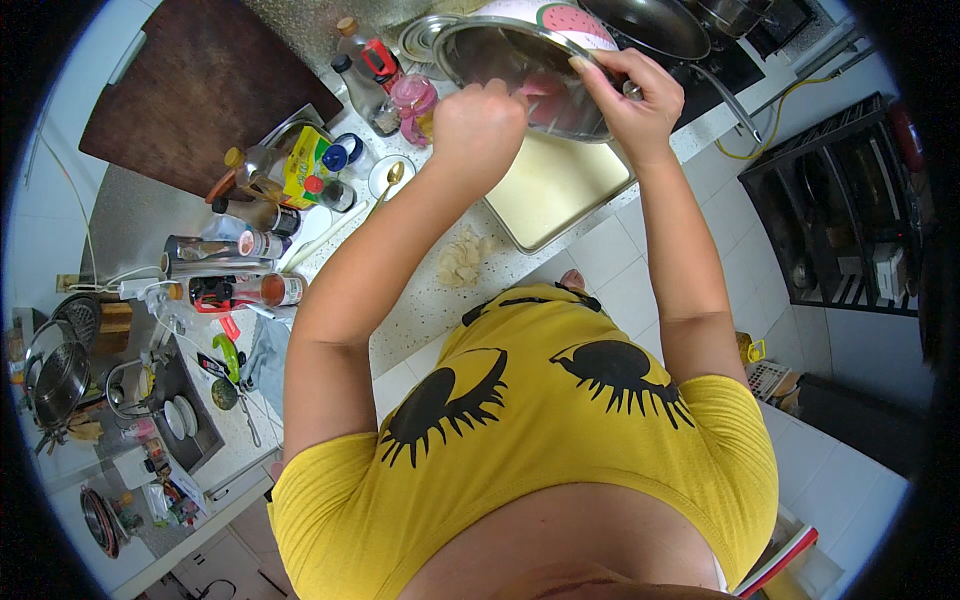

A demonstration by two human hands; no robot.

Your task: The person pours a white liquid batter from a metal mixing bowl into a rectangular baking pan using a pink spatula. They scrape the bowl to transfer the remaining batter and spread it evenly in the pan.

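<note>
My right hand [637,97] grips the near right rim of a shiny metal mixing bowl [487,56], thumb on the rim. The bowl is tilted above a rectangular metal baking tray [527,246]. A smooth pale-yellow layer [559,187] covers the tray's bottom. Closed into a fist, my left hand [480,124] is at the bowl's mouth. A pink utensil [538,85], which looks like a spatula, shows beside its knuckles; the handle is hidden in the fist. Left of this hand stands a jar with a pink lid [414,97].
A gold spoon [394,174] lies over a small white dish. Crumpled pale material [463,259] lies near the counter's front edge. Bottles [367,94] and a yellow packet [306,165] crowd the back left. A black frying pan [652,30] is on the hob, its handle [727,101] jutting forward.
</note>
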